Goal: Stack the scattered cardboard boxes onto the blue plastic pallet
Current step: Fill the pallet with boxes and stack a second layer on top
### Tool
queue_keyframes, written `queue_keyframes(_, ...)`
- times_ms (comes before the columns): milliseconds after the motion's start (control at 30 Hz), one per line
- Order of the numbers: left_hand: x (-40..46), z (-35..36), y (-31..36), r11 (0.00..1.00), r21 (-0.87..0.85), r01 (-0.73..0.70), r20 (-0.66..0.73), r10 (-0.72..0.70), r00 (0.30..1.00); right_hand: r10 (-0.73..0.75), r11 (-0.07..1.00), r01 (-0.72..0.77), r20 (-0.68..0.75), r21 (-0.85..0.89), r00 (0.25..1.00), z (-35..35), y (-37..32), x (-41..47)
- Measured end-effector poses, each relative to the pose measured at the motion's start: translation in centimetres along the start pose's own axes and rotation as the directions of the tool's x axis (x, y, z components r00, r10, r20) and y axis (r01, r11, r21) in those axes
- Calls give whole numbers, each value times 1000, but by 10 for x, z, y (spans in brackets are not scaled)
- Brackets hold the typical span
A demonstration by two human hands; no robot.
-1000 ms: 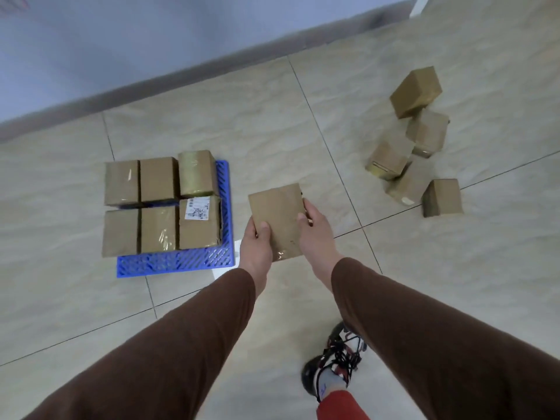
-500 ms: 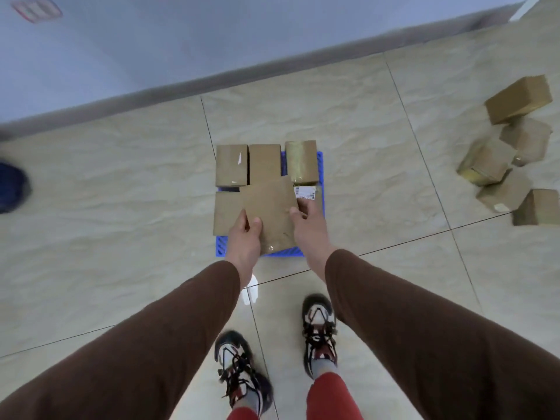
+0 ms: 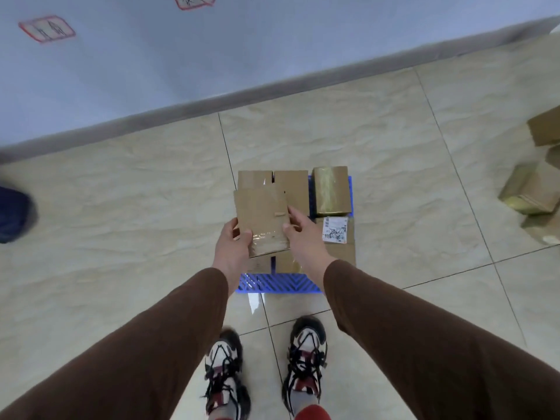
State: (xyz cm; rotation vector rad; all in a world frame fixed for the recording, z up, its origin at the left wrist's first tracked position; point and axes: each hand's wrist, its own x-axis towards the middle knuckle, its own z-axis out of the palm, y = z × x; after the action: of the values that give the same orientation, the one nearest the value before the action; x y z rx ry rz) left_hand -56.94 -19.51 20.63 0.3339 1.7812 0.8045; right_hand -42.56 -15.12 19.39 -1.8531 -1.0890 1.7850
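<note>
I hold a brown cardboard box [image 3: 262, 218] with clear tape on its near end, above the left part of the blue plastic pallet [image 3: 278, 283]. My left hand [image 3: 233, 247] grips its lower left corner, thumb on top. On its right edge my right hand [image 3: 303, 234] grips it, thumb over the top face. Several boxes lie on the pallet below, among them a shiny taped box [image 3: 331, 189] at the back right and a box with a white label [image 3: 335, 230] at the front right. The held box hides much of the left boxes.
More scattered boxes [image 3: 530, 189] lie on the tiled floor at the right edge. A wall with a grey skirting [image 3: 181, 107] runs behind the pallet. A dark blue object [image 3: 13, 216] sits at the far left. My shoes [image 3: 224, 371] stand just before the pallet.
I have turned and stepped up to the pallet, leaving the scattered boxes off to the right. The held box has moved from open floor to above the pallet's left boxes. Both hands keep their grip.
</note>
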Motion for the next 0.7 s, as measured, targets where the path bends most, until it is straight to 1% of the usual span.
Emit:
queue_keyframes(200, 80, -13, -7, 1000, 31, 4, -35, -3, 999, 18, 1000, -19, -23, -22, 1000, 41, 9, 61)
queue_keyframes(367, 132, -21, -10, 994, 99, -48, 4, 48, 999, 27, 1000, -26, -35, 10, 999, 63, 18, 102)
queue_keyframes(567, 162, -18, -10, 986, 143, -86, 57, 79, 995, 27, 999, -25, -51, 26, 998, 67, 24, 128)
queue_keyframes(700, 167, -11, -9, 985, 152, -81, 51, 74, 996, 33, 999, -31, -51, 30, 998, 65, 25, 132)
